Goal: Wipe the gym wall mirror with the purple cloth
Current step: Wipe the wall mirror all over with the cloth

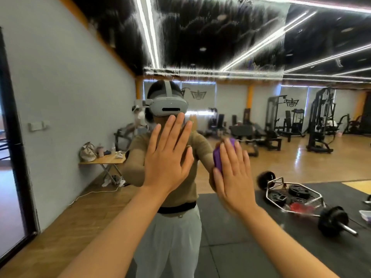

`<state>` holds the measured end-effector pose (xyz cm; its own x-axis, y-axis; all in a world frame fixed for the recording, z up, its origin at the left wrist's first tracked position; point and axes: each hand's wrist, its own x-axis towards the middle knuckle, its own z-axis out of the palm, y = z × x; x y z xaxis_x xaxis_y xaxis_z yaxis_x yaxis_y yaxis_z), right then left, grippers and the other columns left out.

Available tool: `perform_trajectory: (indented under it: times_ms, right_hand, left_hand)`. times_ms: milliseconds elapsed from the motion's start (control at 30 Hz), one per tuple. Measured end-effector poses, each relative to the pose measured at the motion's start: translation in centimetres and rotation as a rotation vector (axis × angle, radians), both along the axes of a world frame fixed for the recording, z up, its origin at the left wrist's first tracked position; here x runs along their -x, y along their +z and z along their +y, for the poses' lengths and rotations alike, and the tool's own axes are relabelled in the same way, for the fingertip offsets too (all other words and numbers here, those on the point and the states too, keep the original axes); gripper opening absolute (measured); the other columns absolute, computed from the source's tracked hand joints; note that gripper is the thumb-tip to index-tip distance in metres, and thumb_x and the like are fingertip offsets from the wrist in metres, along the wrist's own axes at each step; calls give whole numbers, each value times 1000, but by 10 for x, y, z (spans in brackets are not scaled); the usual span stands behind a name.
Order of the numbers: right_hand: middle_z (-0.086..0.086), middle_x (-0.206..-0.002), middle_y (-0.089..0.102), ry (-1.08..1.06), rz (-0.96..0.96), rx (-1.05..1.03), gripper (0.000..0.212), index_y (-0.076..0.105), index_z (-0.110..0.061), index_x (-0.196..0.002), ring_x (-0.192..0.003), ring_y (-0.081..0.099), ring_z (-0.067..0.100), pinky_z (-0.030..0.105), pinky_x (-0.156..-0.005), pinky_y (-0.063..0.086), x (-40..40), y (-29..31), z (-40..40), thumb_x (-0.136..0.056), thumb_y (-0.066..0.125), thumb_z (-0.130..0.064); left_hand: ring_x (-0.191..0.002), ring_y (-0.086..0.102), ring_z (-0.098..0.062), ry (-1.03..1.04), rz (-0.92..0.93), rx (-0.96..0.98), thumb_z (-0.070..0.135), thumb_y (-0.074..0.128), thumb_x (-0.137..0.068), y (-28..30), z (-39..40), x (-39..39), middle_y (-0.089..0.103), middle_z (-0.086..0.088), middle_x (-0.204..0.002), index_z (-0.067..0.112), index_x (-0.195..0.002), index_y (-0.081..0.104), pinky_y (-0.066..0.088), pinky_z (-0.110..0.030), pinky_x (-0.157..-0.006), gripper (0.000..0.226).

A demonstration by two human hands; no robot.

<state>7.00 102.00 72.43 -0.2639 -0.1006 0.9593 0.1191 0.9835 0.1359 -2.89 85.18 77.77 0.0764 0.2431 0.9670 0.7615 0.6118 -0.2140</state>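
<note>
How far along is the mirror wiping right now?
Done: nothing clearly; the mirror around the hands looks clear. In hand: the right hand presses the purple cloth flat to the glass, left hand flat beside it. Left: the smeared streaks across the top.

I can read no words or numbers here. The only signs I see are two dark crest-like emblems (198, 95) reflected on the gym's far wall (230, 97), too small and blurred for me to make out any lettering.
</note>
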Motion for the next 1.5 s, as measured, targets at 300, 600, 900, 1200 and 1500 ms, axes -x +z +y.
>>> perform_trajectory:
  times_ms: [300, 600, 900, 1200, 1500]
  right_hand:
    - [14, -168, 13, 87, 200, 261, 60, 16, -4, -159, -156, 5, 27, 33, -124, -7, 20, 144, -23, -107, 31, -29]
    - [11, -168, 11, 6, -9, 89, 63, 10, -9, -161, -156, 5, 27, 42, -127, 2, 12, -29, -35, -107, 31, -35]
    - [12, -169, 5, 71, -13, 183, 65, 6, -9, -160, -154, -10, 16, 31, -124, -13, 16, 75, -40, -107, 27, -41]
    - [13, -168, 12, 97, 110, 207, 62, 14, -4, -159, -156, 5, 28, 35, -126, -5, 32, 118, -60, -108, 32, -34]
    - [4, -168, 14, 41, -35, 1, 58, 16, -7, -158, -156, 9, 25, 40, -127, 5, 24, -28, -61, -110, 23, -38]
  left_hand:
    - [-154, 18, -23, -23, -36, 6, 28, 48, -99, 1, -13, 0, 23, -9, -166, 11, -157, 33, 11, -42, -126, 61]
    - [-154, 17, -24, 6, -21, 7, 31, 43, -101, -1, -26, 11, 23, -11, -166, 10, -157, 33, 9, -43, -126, 61]
    - [-155, 14, -23, 8, -32, 48, 31, 43, -100, 2, -40, 13, 20, -10, -167, 12, -158, 30, 5, -42, -127, 62]
    - [-155, 13, -22, 19, -54, 19, 31, 47, -99, -1, -68, 26, 20, -9, -167, 11, -157, 32, 2, -39, -126, 63]
    - [-154, 18, -25, -37, -51, 26, 29, 46, -99, -6, -74, 30, 24, -11, -165, 10, -156, 33, 13, -46, -125, 62]
